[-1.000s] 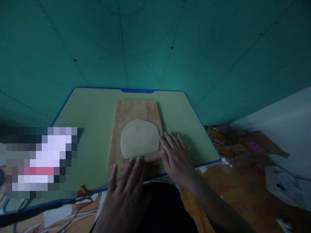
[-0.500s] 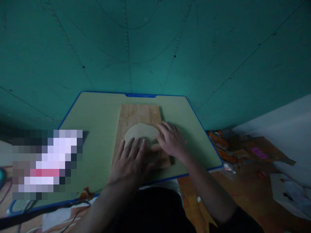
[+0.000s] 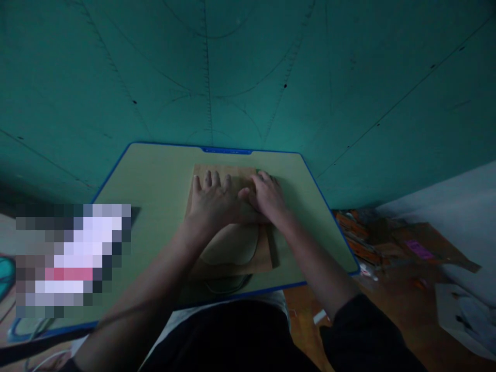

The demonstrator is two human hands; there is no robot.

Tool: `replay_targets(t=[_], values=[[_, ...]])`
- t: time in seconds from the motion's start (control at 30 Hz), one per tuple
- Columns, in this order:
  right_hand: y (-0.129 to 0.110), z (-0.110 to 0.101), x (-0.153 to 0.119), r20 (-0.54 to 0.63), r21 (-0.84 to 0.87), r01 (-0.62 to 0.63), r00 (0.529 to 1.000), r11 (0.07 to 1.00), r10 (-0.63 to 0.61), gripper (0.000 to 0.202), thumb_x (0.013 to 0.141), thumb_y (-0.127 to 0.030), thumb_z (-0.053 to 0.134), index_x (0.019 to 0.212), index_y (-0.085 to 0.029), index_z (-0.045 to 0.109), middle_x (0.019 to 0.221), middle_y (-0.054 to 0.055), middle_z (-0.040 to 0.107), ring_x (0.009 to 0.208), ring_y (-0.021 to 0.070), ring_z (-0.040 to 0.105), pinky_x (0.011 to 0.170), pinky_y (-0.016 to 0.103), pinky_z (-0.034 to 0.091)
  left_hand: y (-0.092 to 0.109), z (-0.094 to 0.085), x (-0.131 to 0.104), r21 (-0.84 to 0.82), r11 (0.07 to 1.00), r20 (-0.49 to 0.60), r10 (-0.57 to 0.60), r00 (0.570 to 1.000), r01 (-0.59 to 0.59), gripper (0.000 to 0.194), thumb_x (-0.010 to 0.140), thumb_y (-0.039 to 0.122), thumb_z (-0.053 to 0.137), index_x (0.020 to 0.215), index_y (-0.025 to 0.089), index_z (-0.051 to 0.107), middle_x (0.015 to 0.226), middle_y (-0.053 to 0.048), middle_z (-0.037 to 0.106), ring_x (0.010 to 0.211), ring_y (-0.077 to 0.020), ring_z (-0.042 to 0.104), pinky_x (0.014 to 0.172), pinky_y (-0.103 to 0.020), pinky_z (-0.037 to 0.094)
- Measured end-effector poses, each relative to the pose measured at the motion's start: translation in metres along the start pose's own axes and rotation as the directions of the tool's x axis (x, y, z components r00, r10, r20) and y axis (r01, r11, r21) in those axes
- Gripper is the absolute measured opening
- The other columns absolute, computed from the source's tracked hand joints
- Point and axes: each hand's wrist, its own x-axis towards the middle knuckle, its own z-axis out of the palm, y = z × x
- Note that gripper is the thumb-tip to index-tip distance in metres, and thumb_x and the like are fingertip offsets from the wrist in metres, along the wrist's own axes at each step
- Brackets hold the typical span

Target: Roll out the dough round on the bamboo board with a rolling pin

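Note:
A wooden board (image 3: 267,253) lies on the table, bearing a flat, pale sheet of dough (image 3: 232,245). My left hand (image 3: 215,199) is palm down over the far part of the board, its fingers spread and stretched forward. To its right, my right hand (image 3: 268,194) also lies palm down, fingers extended over the board's far right edge. Between and under the palms shows part of a light wooden rolling pin (image 3: 251,214), mostly hidden. Both hands press on it without their fingers wrapping round it. My arms and hands cover the far edge of the dough.
The pale table (image 3: 155,175) has a blue rim and stands against a green wall (image 3: 248,119). A pixelated object (image 3: 83,248) is on the table's left side. Cardboard (image 3: 426,248) and a white box (image 3: 461,315) lie on the floor at right.
Both hands have moved forward, away from my body, towards the board's far end, with the rolling pin under them. The near part of the dough is now uncovered.

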Motion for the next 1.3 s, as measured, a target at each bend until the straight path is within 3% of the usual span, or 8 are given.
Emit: replay_targets(t=[0.2, 0.37, 0.5, 0.77, 0.97, 1.1, 1.2, 1.3], values=[[0.001, 0.002, -0.009, 0.025, -0.014, -0.034, 0.999, 0.999, 0.035, 0.036, 0.101, -0.022, 0.036, 0.125, -0.013, 0.062, 0.123, 0.017, 0.066, 0.110, 0.0276, 0.061, 0.098, 0.041, 0.046, 0.036, 0.001, 0.033, -0.033, 0.999, -0.078, 0.028, 0.997, -0.030, 0.052, 0.104, 0.045, 0.032, 0.129, 0.009, 0.059, 0.136, -0.023, 0.062, 0.133, -0.0373, 0.052, 0.111, -0.055, 0.038], [0.005, 0.009, -0.028, 0.073, 0.022, -0.080, 0.994, 0.997, 0.078, 0.044, 0.099, -0.021, 0.042, 0.141, -0.011, 0.051, 0.138, 0.020, 0.057, 0.127, 0.0303, 0.053, 0.107, 0.045, 0.041, 0.048, 0.023, 0.024, -0.067, 0.995, -0.088, 0.065, 0.994, -0.071, 0.049, 0.105, 0.040, 0.030, 0.133, 0.009, 0.055, 0.150, -0.024, 0.050, 0.143, -0.0358, 0.042, 0.115, -0.053, 0.034], [0.004, 0.010, -0.039, 0.040, 0.047, -0.024, 0.999, 0.999, 0.022, 0.060, 0.096, -0.023, 0.049, 0.153, -0.010, 0.038, 0.151, 0.020, 0.047, 0.141, 0.0320, 0.039, 0.116, 0.047, 0.033, 0.047, 0.021, 0.014, -0.119, 0.989, -0.009, 0.090, 0.996, -0.090, 0.050, 0.106, 0.043, 0.027, 0.135, 0.011, 0.054, 0.150, -0.024, 0.049, 0.144, -0.0353, 0.041, 0.115, -0.054, 0.035], [-0.005, 0.000, -0.067, 0.118, 0.038, 0.001, 0.993, 0.999, -0.005, 0.063, 0.098, -0.029, 0.046, 0.157, -0.009, 0.033, 0.160, 0.018, 0.039, 0.149, 0.0323, 0.030, 0.123, 0.049, 0.024, 0.044, 0.011, -0.020, -0.176, 0.937, -0.003, 0.305, 0.952, -0.301, 0.063, 0.107, 0.047, 0.015, 0.144, 0.009, 0.047, 0.150, -0.021, 0.050, 0.147, -0.0388, 0.034, 0.117, -0.061, 0.029], [-0.022, -0.007, -0.109, 0.112, 0.006, -0.029, 0.993, 1.000, 0.028, 0.067, 0.096, -0.033, 0.048, 0.157, -0.009, 0.033, 0.161, 0.020, 0.037, 0.149, 0.0355, 0.031, 0.122, 0.057, 0.024, 0.049, 0.015, -0.059, -0.214, 0.956, -0.031, 0.196, 0.980, -0.199, 0.075, 0.102, 0.061, 0.024, 0.149, 0.007, 0.044, 0.156, -0.024, 0.044, 0.150, -0.0389, 0.030, 0.121, -0.061, 0.026], [-0.030, -0.008, -0.133, 0.077, -0.012, 0.019, 0.997, 1.000, -0.018, 0.065, 0.097, -0.033, 0.048, 0.156, -0.011, 0.035, 0.161, 0.020, 0.037, 0.149, 0.0356, 0.033, 0.121, 0.057, 0.026, 0.044, 0.020, -0.086, -0.277, 0.924, -0.092, 0.247, 0.965, -0.263, 0.077, 0.099, 0.064, 0.032, 0.153, 0.010, 0.039, 0.159, -0.023, 0.039, 0.152, -0.0389, 0.026, 0.122, -0.062, 0.025], [-0.026, -0.007, -0.125, 0.074, -0.014, 0.055, 0.996, 0.998, -0.054, 0.061, 0.098, -0.033, 0.047, 0.155, -0.013, 0.037, 0.160, 0.019, 0.040, 0.149, 0.0344, 0.033, 0.120, 0.056, 0.027, 0.033, 0.010, -0.099, -0.408, 0.852, -0.149, 0.292, 0.945, -0.328, 0.064, 0.103, 0.053, 0.034, 0.154, 0.015, 0.035, 0.159, -0.019, 0.040, 0.153, -0.0349, 0.027, 0.119, -0.061, 0.032], [-0.022, -0.009, -0.104, 0.080, -0.025, 0.017, 0.997, 1.000, -0.015, 0.057, 0.098, -0.025, 0.041, 0.154, -0.010, 0.039, 0.160, 0.020, 0.039, 0.150, 0.0330, 0.032, 0.120, 0.056, 0.028, 0.017, -0.013, -0.105, -0.594, 0.727, -0.286, 0.210, 0.935, -0.344, 0.046, 0.105, 0.035, 0.032, 0.149, 0.025, 0.041, 0.156, -0.009, 0.047, 0.148, -0.0280, 0.038, 0.117, -0.057, 0.040]])
